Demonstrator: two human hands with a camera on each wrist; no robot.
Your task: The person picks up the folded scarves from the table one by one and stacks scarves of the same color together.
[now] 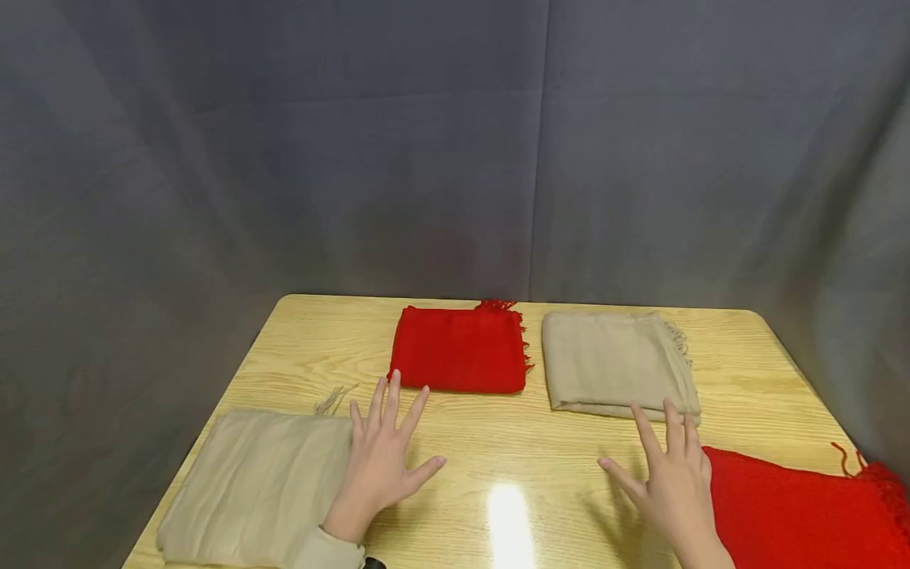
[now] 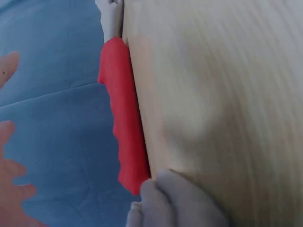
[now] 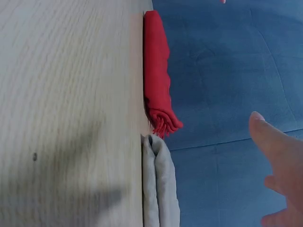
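Fingers spread, my left hand [image 1: 380, 466] hovers over the table beside a folded beige fringed cloth [image 1: 263, 482]. A folded red fringed cloth [image 1: 458, 352] lies just beyond its fingertips, at the back. My right hand [image 1: 671, 482] is also spread and holds nothing. It is between a second folded beige cloth [image 1: 614, 359] at the back right and another red cloth [image 1: 796, 506] at the front right. Both wrist views show fingers away from the tabletop; the left wrist view has the back red cloth [image 2: 123, 113], and the right wrist view shows it too.
The cloths lie on a light wood-grain table [image 1: 483, 442] with rounded back corners. Dark grey fabric [image 1: 426, 158] hangs behind and along both sides. A bright light reflection shows on the tabletop between the hands.
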